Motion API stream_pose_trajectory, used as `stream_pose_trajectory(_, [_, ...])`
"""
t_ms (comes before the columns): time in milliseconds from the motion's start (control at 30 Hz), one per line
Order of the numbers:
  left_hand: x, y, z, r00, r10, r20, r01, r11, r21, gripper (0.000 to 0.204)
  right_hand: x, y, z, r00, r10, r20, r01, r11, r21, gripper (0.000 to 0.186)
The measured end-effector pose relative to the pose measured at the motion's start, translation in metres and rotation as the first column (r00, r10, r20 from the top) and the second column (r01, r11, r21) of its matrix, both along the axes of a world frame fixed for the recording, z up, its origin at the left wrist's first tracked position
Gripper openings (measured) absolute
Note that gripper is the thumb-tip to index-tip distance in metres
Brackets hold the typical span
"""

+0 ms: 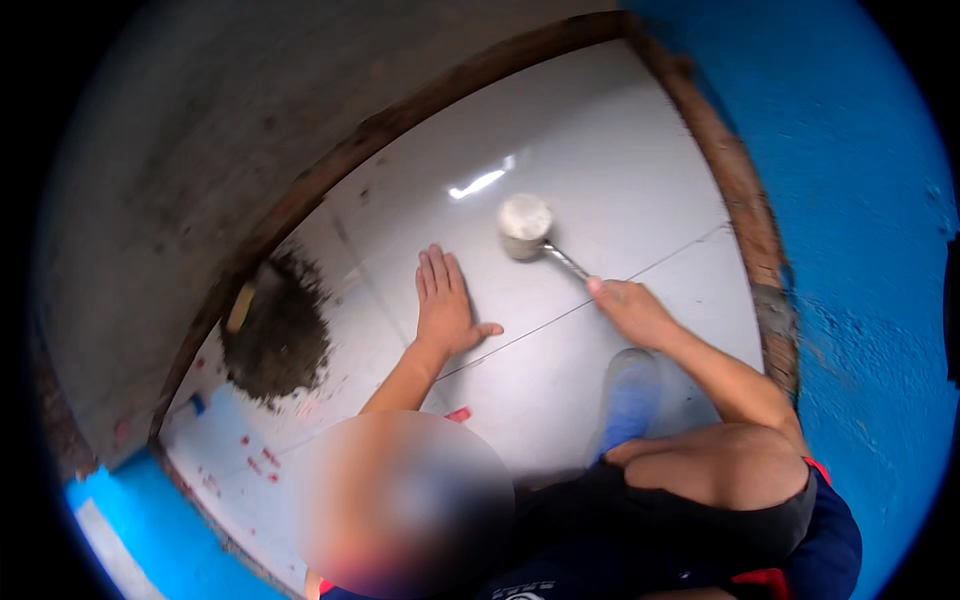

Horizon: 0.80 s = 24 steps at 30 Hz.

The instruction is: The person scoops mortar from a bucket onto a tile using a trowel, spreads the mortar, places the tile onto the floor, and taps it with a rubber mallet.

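Note:
My left hand [446, 304] lies flat on a glossy white floor tile [610, 130], fingers stretched out and thumb held apart. My right hand [634, 312] is wrapped round the handle of a mallet [526, 226] with a thick, pale cylindrical head and a shiny metal handle. The mallet head is over the same large tile, ahead and to the right of my left hand. It is slightly smeared by motion, and I cannot tell whether it touches the tile. A thin joint line runs across the floor between my hands and my foot.
Left of my hands, a heap of dark mortar [275, 335] holds a trowel with a yellowish handle [240, 308]. Small red pieces [265, 459] lie scattered at lower left. A brown gap edges the tiles along the grey wall [200, 130] and blue wall [850, 170]. My blue-covered foot [631, 400] stands near.

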State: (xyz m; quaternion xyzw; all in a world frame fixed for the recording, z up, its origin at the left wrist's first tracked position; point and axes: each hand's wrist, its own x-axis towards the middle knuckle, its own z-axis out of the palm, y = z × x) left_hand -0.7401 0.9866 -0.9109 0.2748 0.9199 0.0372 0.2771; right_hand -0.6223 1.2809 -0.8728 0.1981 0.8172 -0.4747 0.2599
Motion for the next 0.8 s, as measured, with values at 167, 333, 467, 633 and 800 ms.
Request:
stream_pose_trajectory(167, [0.028, 0.030, -0.009, 1.000, 0.017, -0.012, -0.016, 0.996, 0.091, 0.136, 0.017, 0.007, 0.071, 0.910, -0.136, -0.392, 0.174, 0.983, 0.063, 0.051])
stream_pose_trajectory(333, [0.025, 0.037, -0.006, 1.000, -0.026, 0.009, 0.025, 0.997, 0.078, 0.139, 0.077, 0.047, -0.026, 0.998, -0.026, -0.059, 0.045, 0.935, 0.353, 0.045])
stream_pose_trajectory(467, [0.029, 0.027, -0.006, 1.000, -0.013, -0.002, 0.013, 0.995, 0.097, 0.140, 0.042, 0.031, 0.055, 0.978, -0.166, -0.129, 0.187, 0.967, 0.172, 0.045])
stream_pose_trajectory(633, [0.022, 0.036, -0.003, 0.999, 0.010, -0.043, -0.005, 0.994, 0.114, 0.141, 0.060, 0.050, 0.000, 0.963, -0.159, -0.220, 0.224, 0.921, 0.318, 0.054])
stream_pose_trajectory(800, [0.028, 0.037, 0.001, 0.996, -0.023, -0.090, 0.033, 0.994, 0.106, 0.142, 0.060, 0.061, 0.003, 0.981, -0.177, 0.076, 0.139, 0.923, 0.358, 0.063])
